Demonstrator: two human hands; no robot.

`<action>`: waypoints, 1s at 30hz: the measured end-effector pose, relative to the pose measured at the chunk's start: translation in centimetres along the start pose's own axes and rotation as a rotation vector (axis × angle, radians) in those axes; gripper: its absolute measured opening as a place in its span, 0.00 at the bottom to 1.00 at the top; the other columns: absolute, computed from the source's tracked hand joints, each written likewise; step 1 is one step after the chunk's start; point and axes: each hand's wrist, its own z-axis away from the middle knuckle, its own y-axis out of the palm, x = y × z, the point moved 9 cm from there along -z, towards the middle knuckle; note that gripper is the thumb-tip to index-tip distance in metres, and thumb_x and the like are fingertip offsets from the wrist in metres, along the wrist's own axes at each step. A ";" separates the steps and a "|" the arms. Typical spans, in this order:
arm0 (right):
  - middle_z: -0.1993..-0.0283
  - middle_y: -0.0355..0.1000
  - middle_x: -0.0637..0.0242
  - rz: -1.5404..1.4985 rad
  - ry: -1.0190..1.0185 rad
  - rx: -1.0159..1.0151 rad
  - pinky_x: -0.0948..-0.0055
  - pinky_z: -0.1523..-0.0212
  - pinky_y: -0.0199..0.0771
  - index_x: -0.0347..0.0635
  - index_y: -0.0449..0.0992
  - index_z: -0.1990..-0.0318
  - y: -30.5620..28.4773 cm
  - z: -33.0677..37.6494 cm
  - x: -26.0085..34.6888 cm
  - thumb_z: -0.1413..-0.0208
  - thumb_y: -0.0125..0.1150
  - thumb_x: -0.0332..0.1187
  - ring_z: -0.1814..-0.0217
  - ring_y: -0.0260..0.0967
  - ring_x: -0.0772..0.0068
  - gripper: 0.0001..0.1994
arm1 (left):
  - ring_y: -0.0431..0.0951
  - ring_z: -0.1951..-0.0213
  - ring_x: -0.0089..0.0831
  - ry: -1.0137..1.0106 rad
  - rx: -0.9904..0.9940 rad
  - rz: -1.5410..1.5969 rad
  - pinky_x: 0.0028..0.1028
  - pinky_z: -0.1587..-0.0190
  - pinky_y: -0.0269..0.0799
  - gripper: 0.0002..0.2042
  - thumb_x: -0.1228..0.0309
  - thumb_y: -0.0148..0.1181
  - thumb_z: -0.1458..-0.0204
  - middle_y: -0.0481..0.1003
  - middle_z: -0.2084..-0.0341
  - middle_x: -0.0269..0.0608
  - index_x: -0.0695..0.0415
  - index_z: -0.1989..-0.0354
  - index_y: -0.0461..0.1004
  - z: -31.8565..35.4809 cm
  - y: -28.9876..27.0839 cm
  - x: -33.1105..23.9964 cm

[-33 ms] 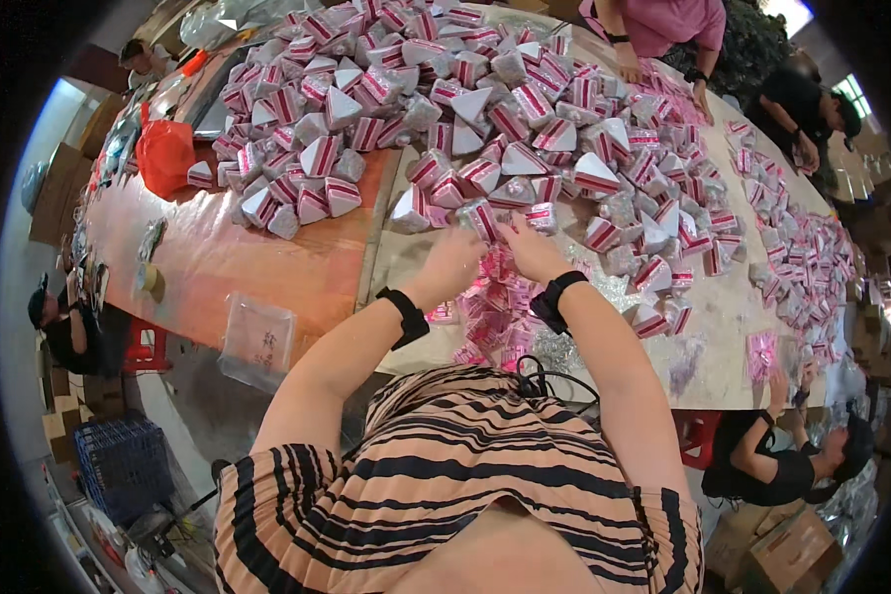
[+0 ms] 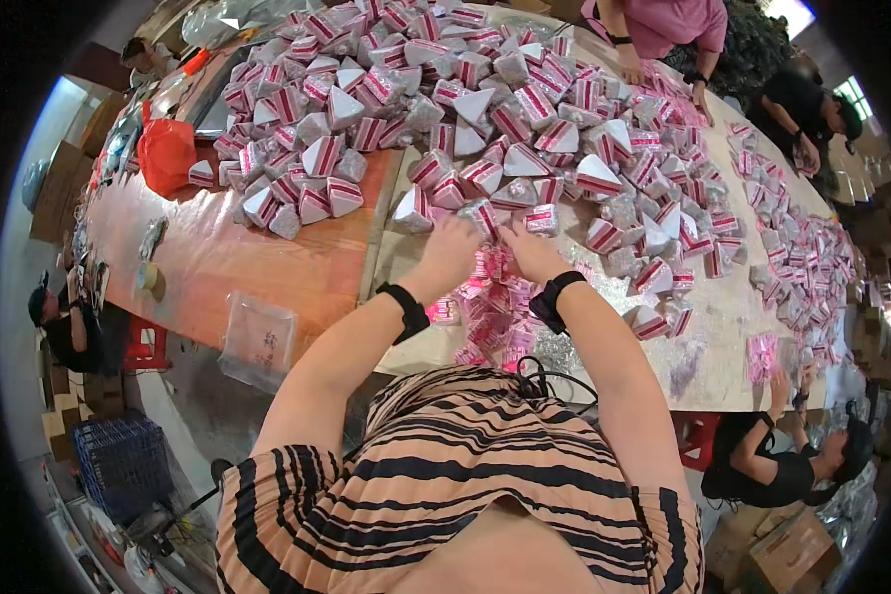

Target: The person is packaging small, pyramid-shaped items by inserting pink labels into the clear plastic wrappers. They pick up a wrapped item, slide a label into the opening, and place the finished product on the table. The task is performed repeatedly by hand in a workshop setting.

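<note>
My left hand [image 2: 450, 255] and my right hand [image 2: 532, 251] are close together over the table, fingers bent and closed. Their fingertips meet the near side of a small wedge-shaped packet [image 2: 481, 216] in clear wrap with a pink-and-white band, and partly hide it. Another banded packet [image 2: 542, 219] lies just beyond my right fingers. Below and between my wrists is a heap of small pink printed packets [image 2: 493, 312]. What exactly each fingertip pinches is hard to make out.
A large pile of wrapped wedges [image 2: 386, 89] covers the far table. A red bag [image 2: 166, 156] stands at left, and a clear plastic bag [image 2: 258, 337] hangs at the near edge. Co-workers sit around, one in pink [image 2: 658, 25]. A blue crate [image 2: 124, 470] is on the floor.
My left hand has shifted very slightly at the packet. Otherwise the hands and the pile look the same.
</note>
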 end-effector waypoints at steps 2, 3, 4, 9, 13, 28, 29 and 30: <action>0.39 0.59 0.47 0.045 -0.096 -0.064 0.53 0.50 0.71 0.46 0.63 0.39 0.7 0.1 1.1 0.54 0.63 0.35 0.47 0.68 0.47 0.31 | 0.71 0.53 0.45 -0.023 -0.085 -0.269 0.45 0.40 0.57 0.07 0.74 0.53 0.55 0.73 0.66 0.48 0.60 0.67 0.72 -0.8 -1.0 1.8; 0.39 0.60 0.48 0.088 -0.154 -0.068 0.53 0.50 0.71 0.47 0.63 0.39 0.6 0.5 2.0 0.54 0.62 0.34 0.47 0.68 0.47 0.30 | 0.71 0.53 0.44 -0.023 -0.076 -0.348 0.45 0.38 0.55 0.08 0.74 0.53 0.54 0.73 0.65 0.48 0.61 0.66 0.71 -1.1 -0.7 2.6; 0.40 0.61 0.48 0.132 -0.201 -0.071 0.53 0.50 0.71 0.47 0.63 0.39 0.6 1.2 2.4 0.53 0.60 0.34 0.47 0.69 0.47 0.30 | 0.72 0.53 0.44 -0.015 -0.068 -0.418 0.46 0.37 0.52 0.08 0.73 0.52 0.53 0.74 0.65 0.49 0.61 0.65 0.71 -1.4 -0.1 3.1; 0.38 0.60 0.47 -0.107 -0.213 0.268 0.55 0.45 0.68 0.50 0.62 0.37 3.3 4.6 2.2 0.54 0.59 0.30 0.43 0.65 0.44 0.32 | 0.74 0.55 0.46 -0.088 0.161 -0.443 0.50 0.36 0.49 0.10 0.72 0.49 0.48 0.75 0.64 0.50 0.61 0.59 0.68 -2.6 2.5 5.1; 0.39 0.62 0.50 -0.444 -0.198 0.091 0.61 0.46 0.69 0.48 0.62 0.37 -1.4 8.7 0.8 0.54 0.66 0.37 0.40 0.63 0.51 0.34 | 0.77 0.59 0.45 -0.055 0.145 -0.430 0.51 0.37 0.53 0.13 0.72 0.50 0.48 0.74 0.63 0.50 0.62 0.54 0.66 -1.6 3.0 6.0; 0.52 0.72 0.54 -0.302 0.296 -0.241 0.61 0.52 0.71 0.41 0.76 0.52 0.5 16.8 -11.8 0.51 0.64 0.35 0.52 0.72 0.54 0.18 | 0.76 0.62 0.48 -0.061 0.321 0.196 0.41 0.56 0.67 0.11 0.73 0.58 0.54 0.77 0.72 0.48 0.59 0.61 0.70 2.7 1.5 2.9; 0.52 0.71 0.54 -0.235 0.403 -0.240 0.58 0.51 0.71 0.43 0.75 0.52 0.3 17.4 -12.1 0.54 0.66 0.34 0.51 0.70 0.49 0.19 | 0.74 0.57 0.50 -0.114 0.428 0.271 0.41 0.54 0.68 0.16 0.71 0.62 0.57 0.77 0.65 0.50 0.58 0.59 0.70 3.5 2.0 2.7; 0.52 0.71 0.55 -0.147 0.411 -0.274 0.58 0.52 0.71 0.43 0.74 0.51 0.0 17.6 -11.8 0.55 0.67 0.35 0.52 0.70 0.50 0.21 | 0.74 0.56 0.50 -0.121 0.328 0.369 0.41 0.53 0.68 0.17 0.71 0.63 0.57 0.76 0.63 0.50 0.58 0.58 0.70 3.9 1.2 2.6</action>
